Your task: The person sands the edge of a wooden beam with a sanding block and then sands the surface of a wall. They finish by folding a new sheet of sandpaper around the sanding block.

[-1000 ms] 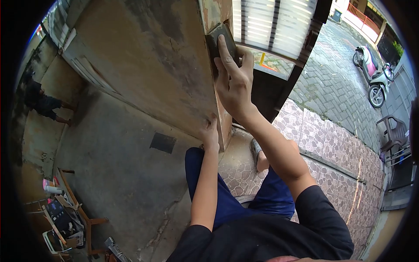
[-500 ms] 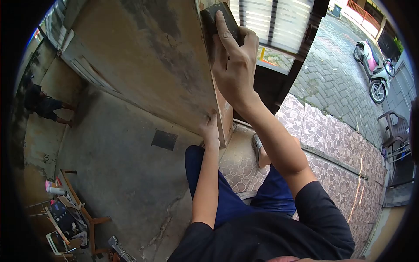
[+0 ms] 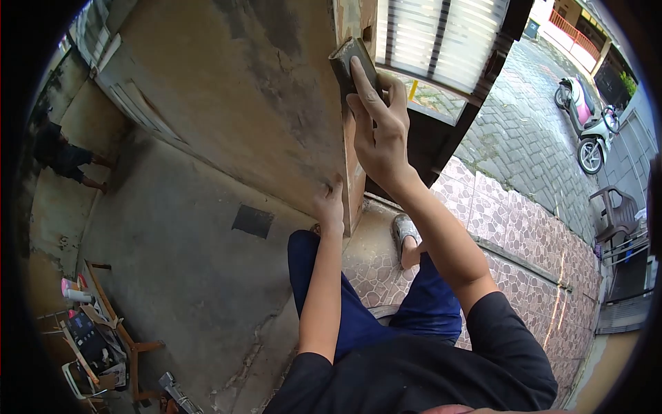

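Note:
My right hand [image 3: 383,134] is closed on a dark, flat sanding block [image 3: 354,61], its index finger stretched along the back. The block lies against the narrow end face of the wall [image 3: 276,90], near its corner edge. The wall surface is tan with grey, worn patches. Lower down, my left hand [image 3: 329,205] is set against the wall by the same corner. Its fingers look bent, and whether anything is in them is hidden.
A barred window gate [image 3: 441,41] stands right of the wall end. Outside are a parked scooter [image 3: 586,124] and a plastic chair [image 3: 615,212]. At left, another person [image 3: 65,153] is by the far wall; a wooden-framed table [image 3: 114,310] holds clutter. A dark square [image 3: 253,221] marks the floor.
My right hand has moved the sanding block a little down along the wall's end. My left hand stays at the corner. The view has shifted slightly.

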Tool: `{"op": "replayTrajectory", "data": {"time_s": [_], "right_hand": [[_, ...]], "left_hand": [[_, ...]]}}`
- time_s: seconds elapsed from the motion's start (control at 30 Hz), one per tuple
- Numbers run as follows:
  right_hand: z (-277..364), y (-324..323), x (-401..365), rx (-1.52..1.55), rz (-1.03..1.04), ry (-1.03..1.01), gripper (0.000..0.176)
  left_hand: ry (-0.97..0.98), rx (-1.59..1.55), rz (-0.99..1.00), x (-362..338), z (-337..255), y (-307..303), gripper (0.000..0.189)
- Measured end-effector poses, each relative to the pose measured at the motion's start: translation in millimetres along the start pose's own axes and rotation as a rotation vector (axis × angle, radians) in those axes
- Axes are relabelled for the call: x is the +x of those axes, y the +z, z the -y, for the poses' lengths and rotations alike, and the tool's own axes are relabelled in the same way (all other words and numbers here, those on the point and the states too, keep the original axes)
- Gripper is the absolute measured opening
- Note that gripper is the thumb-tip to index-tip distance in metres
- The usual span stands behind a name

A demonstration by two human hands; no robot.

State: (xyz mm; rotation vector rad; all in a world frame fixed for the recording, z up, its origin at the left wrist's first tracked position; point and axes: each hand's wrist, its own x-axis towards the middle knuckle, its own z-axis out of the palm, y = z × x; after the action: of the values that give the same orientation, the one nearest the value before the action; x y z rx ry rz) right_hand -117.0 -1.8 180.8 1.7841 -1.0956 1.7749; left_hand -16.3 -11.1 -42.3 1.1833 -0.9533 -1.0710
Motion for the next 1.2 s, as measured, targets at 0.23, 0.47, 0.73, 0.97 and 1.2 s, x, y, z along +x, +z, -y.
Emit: {"op": "replayTrajectory", "data": {"time_s": [0.23,0.47,0.73,0.97,1.2], "right_hand": [[-9,5,56,0.057,-0.081,0.057,0.052],[-12,7,-9,-0.005,-0.022,0.066,0.055],[-13,12,4,-0.011,-0.047,0.066,0.058],[-16,14,54,-0.090,-0.152,-0.049,0.054],[-14,16,-56,-0.014,-0.008,0.079,0.059]], "left_hand": [[-0.080,0.081,0.060,1,-1,-14,0.049],[-0.099,-0.041,-0.008,4,13,-1,0.047],[-0.089,-0.033,-0.006,7,18,-1,0.046],[-0.150,0.118,0.137,22,35,-14,0.044],[-0.182,0.016,0.090,3,2,-8,0.048]]}}
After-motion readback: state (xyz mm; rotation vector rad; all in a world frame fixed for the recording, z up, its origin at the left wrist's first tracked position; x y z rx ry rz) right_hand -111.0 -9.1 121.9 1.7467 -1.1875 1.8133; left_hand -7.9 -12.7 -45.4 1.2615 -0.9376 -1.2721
